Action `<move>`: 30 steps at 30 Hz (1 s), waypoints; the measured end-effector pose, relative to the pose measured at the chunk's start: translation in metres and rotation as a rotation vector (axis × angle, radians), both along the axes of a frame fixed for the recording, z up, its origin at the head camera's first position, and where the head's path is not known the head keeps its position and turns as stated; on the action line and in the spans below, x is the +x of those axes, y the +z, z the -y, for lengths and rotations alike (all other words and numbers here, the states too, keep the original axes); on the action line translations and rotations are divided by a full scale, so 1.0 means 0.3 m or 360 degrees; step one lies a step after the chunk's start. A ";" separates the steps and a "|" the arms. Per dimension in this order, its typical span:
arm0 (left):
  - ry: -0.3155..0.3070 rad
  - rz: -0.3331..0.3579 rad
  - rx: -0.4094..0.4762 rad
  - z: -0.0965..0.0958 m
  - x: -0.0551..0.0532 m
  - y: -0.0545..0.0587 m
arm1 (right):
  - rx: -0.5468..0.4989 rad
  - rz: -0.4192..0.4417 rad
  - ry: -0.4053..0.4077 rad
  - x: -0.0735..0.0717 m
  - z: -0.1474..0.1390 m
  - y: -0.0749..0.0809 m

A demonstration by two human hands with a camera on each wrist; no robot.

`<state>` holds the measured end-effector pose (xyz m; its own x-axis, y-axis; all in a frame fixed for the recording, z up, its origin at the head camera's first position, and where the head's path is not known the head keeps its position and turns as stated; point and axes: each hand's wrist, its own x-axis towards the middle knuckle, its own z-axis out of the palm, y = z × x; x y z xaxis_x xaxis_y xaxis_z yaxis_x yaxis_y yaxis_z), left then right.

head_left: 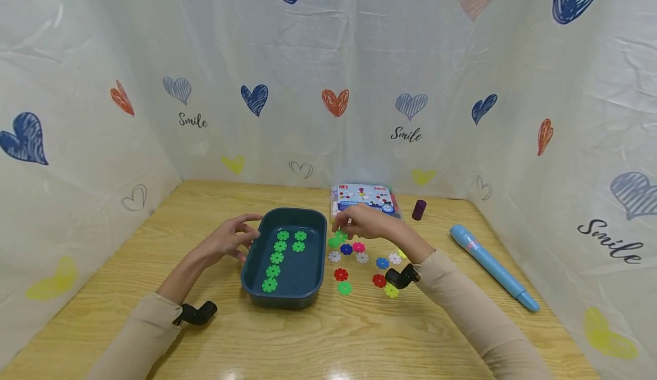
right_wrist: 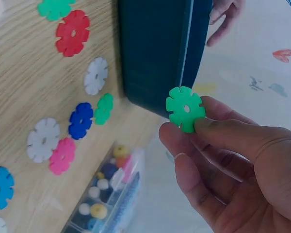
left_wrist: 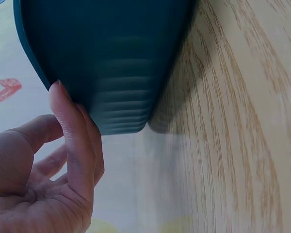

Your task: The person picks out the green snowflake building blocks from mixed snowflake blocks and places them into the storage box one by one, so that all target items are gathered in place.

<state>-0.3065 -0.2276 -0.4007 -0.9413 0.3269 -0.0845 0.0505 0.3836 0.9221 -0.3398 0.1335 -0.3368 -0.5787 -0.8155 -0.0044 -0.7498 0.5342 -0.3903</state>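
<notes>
My right hand (head_left: 361, 222) pinches a green flower-shaped plastic disc (right_wrist: 185, 109) between thumb and fingers, just beyond the right wall of a dark teal tray (head_left: 303, 271). Another green disc (right_wrist: 104, 109) lies on the table below it. Inside the tray, several green discs (head_left: 275, 258) form a long column on the left, with two more (head_left: 300, 235) beside its far end. On the tray's left side, my left hand (head_left: 228, 240) touches the rim and outer wall with bent, relaxed fingers (left_wrist: 77, 141). The tray's inside is hidden in both wrist views.
Loose discs in red (head_left: 341, 275), white, blue (head_left: 382, 263), pink and yellow (head_left: 392, 291) lie right of the tray. Behind them is a clear compartment box of beads (head_left: 364, 194). A purple cylinder (head_left: 418, 210) and a light-blue marker-shaped tube (head_left: 493, 269) lie farther right.
</notes>
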 end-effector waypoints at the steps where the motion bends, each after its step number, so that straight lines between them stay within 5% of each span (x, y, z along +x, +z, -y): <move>1: -0.0001 0.0001 0.0001 0.000 0.001 0.000 | 0.0003 0.0005 0.0010 -0.002 0.008 0.005; 8: -0.0004 -0.0005 -0.0003 0.003 0.000 0.001 | 0.0043 0.0003 0.0064 -0.022 0.073 0.034; 17: -0.0001 -0.0004 -0.0009 0.003 0.002 0.001 | 0.0176 0.0159 -0.0019 -0.040 0.181 0.059; 30: 0.0002 0.0010 -0.0003 0.002 -0.002 0.000 | 0.0330 0.0251 -0.0072 -0.080 0.290 0.032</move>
<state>-0.3072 -0.2283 -0.4007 -0.9412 0.3253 -0.0910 0.0441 0.3854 0.9217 -0.3639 0.0466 -0.3272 -0.5934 -0.7612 -0.2618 -0.6621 0.6465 -0.3790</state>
